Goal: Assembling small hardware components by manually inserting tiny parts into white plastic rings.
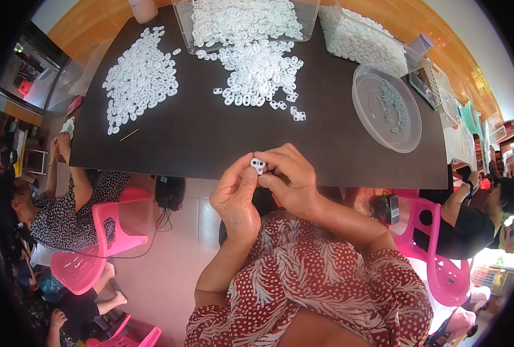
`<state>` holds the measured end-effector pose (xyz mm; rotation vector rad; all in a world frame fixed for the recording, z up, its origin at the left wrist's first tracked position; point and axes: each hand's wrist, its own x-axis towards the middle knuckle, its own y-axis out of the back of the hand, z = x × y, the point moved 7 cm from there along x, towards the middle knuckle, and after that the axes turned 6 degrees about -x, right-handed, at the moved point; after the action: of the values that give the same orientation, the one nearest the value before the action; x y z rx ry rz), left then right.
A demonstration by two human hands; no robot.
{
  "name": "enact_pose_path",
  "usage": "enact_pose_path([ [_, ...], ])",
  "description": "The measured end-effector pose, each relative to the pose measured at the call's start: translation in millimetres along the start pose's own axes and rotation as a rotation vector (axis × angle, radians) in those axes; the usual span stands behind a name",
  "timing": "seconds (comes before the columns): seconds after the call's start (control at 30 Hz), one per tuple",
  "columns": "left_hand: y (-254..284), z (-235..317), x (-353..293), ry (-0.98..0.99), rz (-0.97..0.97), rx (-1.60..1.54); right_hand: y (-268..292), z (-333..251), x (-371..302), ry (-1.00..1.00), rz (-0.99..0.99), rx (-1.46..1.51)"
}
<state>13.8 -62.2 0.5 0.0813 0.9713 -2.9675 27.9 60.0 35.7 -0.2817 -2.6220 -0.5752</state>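
Observation:
Between the fingertips of both hands, just off the table's near edge, is a small white plastic piece (258,163) with dark round holes. My left hand (237,199) pinches it from the left with thumb and forefinger. From the right, my right hand (294,179) closes its thumb and fingers on the same piece, and its other fingers curl out of sight. Beyond them, a heap of similar white pieces (257,72) spills toward me, with several loose pieces (297,114) at its near right end. Another spread of white oval pieces (141,81) covers the table's left part.
A transparent bin (316,23) of white pieces stands at the back; a second tub (364,43) is right of it. A round shallow dish (414,130) holds small grey-green parts. A thin yellow stick (129,135) lies left. People sit on both sides by pink chairs (103,243).

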Motion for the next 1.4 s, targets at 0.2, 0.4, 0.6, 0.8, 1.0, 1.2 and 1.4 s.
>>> enact_pose_path([
  [0.2,3.2,-3.1,2.6,-0.001,-0.059,0.038,-0.4,4.7,-4.1,-0.028,0.014,0.016],
  [0.4,3.8,-3.4,4.2,-0.048,-0.099,0.02,-0.4,5.5,-3.3,-0.079,-0.003,0.061],
  [0.6,3.9,-3.2,4.1,-0.091,-0.093,0.024,-1.1,5.2,-4.6,-0.007,-0.047,0.01],
  [0.8,7.8,-4.8,1.5,-0.106,-0.06,0.028,-3.4,0.8,-3.0,-0.011,-0.012,0.022],
  [1.0,7.4,2.1,0.0,-0.099,-0.028,0.018,-6.5,-4.4,-1.1,0.051,-0.045,0.011],
  [1.2,6.9,4.7,-1.4,-0.098,-0.023,0.011,-6.2,-8.8,-0.3,0.071,-0.047,-0.011],
  [1.4,5.3,7.0,-2.3,-0.091,-0.024,0.01,-6.2,-7.1,-2.0,0.063,-0.035,-0.001],
])
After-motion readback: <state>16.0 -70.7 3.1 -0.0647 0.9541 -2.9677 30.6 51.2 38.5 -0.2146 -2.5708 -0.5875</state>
